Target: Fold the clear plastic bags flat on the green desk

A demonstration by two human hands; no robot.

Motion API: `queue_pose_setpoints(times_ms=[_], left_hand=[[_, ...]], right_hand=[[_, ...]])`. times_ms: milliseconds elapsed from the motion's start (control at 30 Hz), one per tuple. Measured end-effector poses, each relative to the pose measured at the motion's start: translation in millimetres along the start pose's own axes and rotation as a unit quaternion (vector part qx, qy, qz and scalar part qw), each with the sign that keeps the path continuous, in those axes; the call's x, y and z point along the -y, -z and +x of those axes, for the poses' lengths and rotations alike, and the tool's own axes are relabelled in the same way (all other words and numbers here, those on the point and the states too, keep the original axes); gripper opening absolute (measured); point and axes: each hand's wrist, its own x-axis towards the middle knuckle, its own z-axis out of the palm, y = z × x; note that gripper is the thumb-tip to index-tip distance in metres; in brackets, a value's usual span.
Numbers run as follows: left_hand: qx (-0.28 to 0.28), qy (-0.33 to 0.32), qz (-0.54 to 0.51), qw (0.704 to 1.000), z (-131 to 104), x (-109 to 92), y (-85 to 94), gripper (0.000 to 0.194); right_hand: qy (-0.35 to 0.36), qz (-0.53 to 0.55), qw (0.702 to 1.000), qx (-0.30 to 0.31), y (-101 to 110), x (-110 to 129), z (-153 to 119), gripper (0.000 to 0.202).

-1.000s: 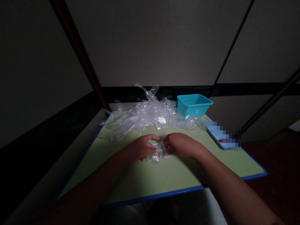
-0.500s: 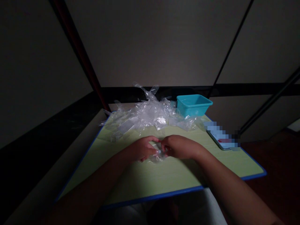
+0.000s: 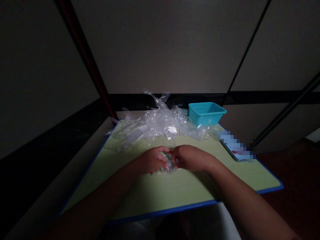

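My left hand and my right hand meet over the middle of the table, their fingertips close together. Between them is a small crumpled piece of clear plastic film, low against the tabletop. The fingers of both hands are curled and pinch at this film. Its exact shape is partly hidden by the fingers, and the light is dim. Beyond the hands spreads a loose heap of thin clear plastic pieces, some with narrow ends sticking up.
A turquoise plastic basket stands at the back right, beside the heap. A phone, its screen blurred out, lies near the right edge. The light green table has a blue rim. Cabinet panels rise close behind it.
The fingers have shifted slightly on the film, and the left thumb sits a little lower. The heap, basket and phone stay where they were.
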Motion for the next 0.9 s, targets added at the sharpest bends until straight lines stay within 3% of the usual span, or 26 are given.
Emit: queue_pose_setpoints(times_ms=[400, 667, 900], left_hand=[[-0.023, -0.006, 0.006, 1.0, -3, -4, 4.8, 0.048], [-0.014, -0.03, 0.0, 0.999, -4, -5, 4.9, 0.032], [-0.04, 0.027, 0.013, 0.999, -4, -5, -0.2, 0.019]], right_hand=[[-0.015, -0.06, 0.998, -0.022, 1, 8, 1, 0.034], [-0.011, -0.092, 0.995, -0.022, -3, 12, 2, 0.043], [-0.033, -0.098, 0.995, -0.001, 1, 14, 1, 0.038]])
